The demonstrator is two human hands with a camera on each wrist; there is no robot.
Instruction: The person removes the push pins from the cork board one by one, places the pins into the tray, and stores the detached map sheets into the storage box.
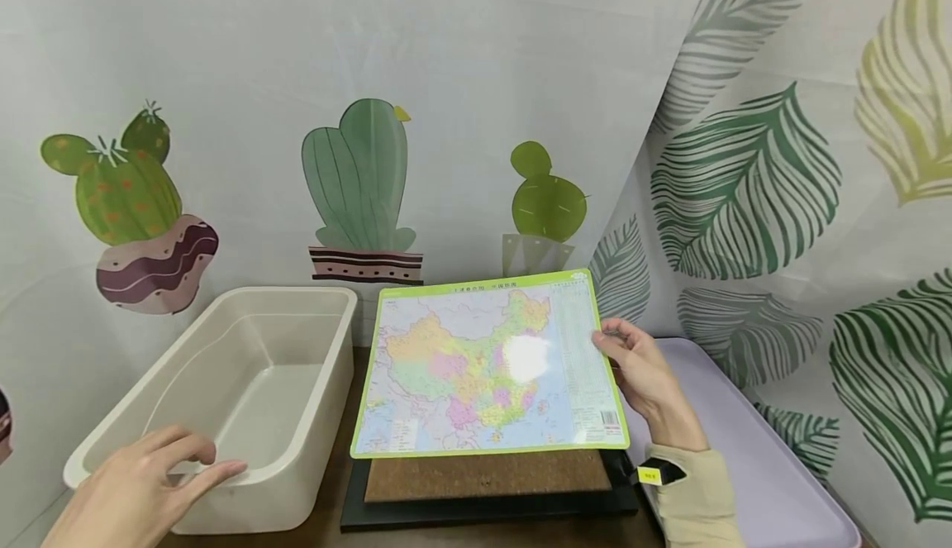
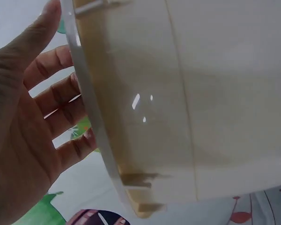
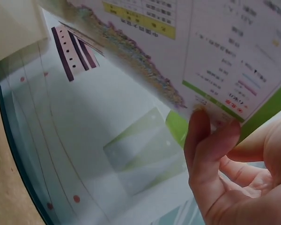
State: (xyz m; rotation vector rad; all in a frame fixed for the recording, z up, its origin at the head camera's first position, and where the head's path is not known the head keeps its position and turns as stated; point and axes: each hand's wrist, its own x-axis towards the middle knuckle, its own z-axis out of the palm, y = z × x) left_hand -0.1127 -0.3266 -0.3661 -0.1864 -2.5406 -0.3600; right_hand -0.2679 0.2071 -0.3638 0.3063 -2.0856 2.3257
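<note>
A laminated map sheet with a green border is held up in the middle of the head view, tilted towards me. My right hand pinches its right edge between thumb and fingers. In the right wrist view the fingers lie against the printed back of the sheet. My left hand is at the near end of an off-white plastic basin, its thumb spread apart from loosely bent fingers. In the left wrist view its fingertips overlap the basin's rim.
Below the map sheet lies a brown board on a black base. To the right is a pale purple tray. A brown table carries these things. Behind hangs a white curtain printed with cacti and leaves.
</note>
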